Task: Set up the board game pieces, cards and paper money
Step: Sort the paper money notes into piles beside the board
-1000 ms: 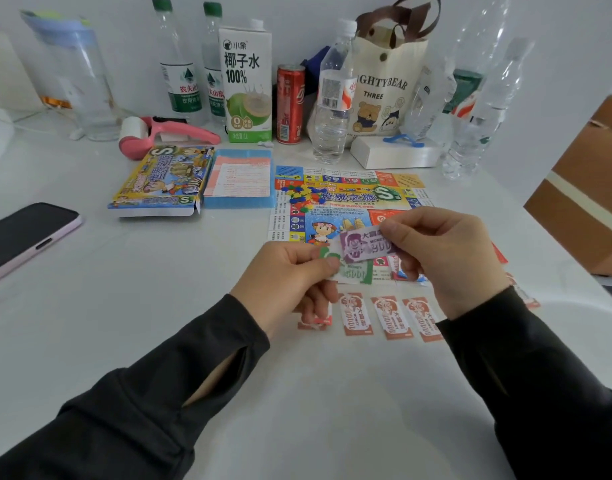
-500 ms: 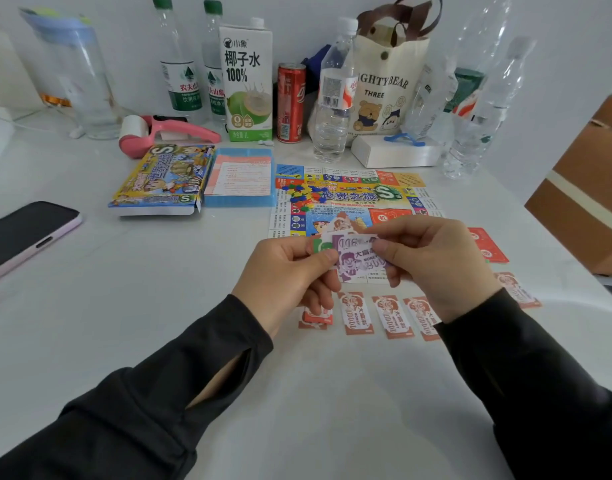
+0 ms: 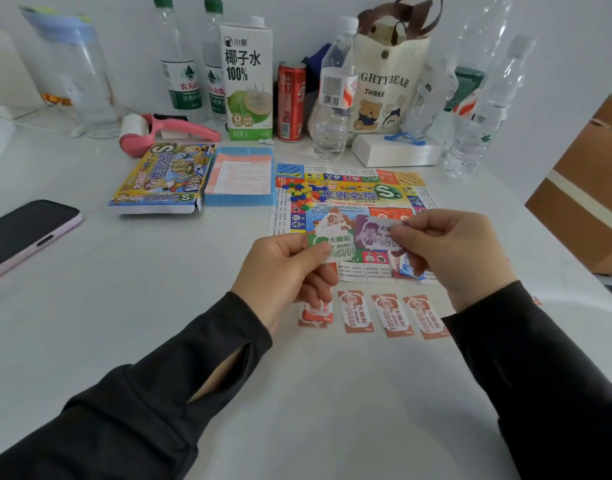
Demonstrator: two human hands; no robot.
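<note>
The paper game board [image 3: 353, 195] lies flat on the white table, with a heap of small coloured pieces [image 3: 302, 194] on its left part. My left hand [image 3: 283, 268] pinches a stack of paper money with a green note [image 3: 328, 245] on top. My right hand [image 3: 453, 251] pinches a purple note [image 3: 372, 233] just right of that stack, above the board's near edge. A row of orange notes [image 3: 387, 315] lies on the table below my hands; the leftmost one [image 3: 316, 313] is partly hidden by my left fingers.
The game box [image 3: 162, 178] and a blue tray with a sheet [image 3: 242, 176] lie left of the board. A phone [image 3: 23, 233] sits at the far left. Bottles, a carton [image 3: 249, 81], a can [image 3: 290, 102], a tote bag [image 3: 387, 81] and a white box [image 3: 394, 150] line the back. A cardboard box [image 3: 585, 188] stands right.
My right hand has drawn the purple note off to the right of the stack, exposing the green note on top. Both hands have shifted slightly on the way.
</note>
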